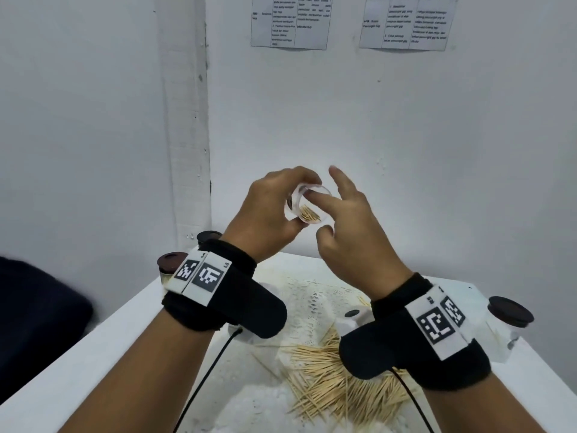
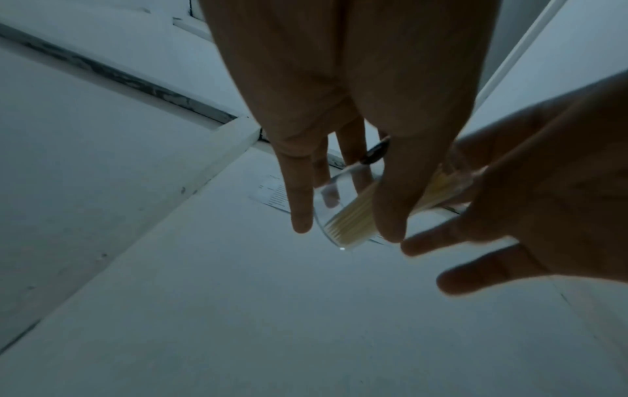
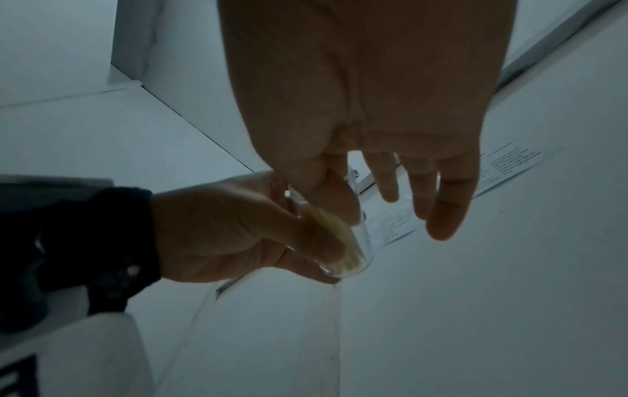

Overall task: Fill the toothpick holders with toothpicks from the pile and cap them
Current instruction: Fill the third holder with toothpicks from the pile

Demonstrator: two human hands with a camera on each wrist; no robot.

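Above the pile at the table's near edge, the left hand clamps a tilted clear holder mid-air while the right hand's spread fingers reach its mouth; keeping that tilt should settle the toothpicks before capping.

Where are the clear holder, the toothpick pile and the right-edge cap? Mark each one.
clear holder (image 1: 307,204), head view, its transparent wall.
toothpick pile (image 1: 324,385), head view, middle of the heap.
right-edge cap (image 1: 510,311), head view, its dark top.
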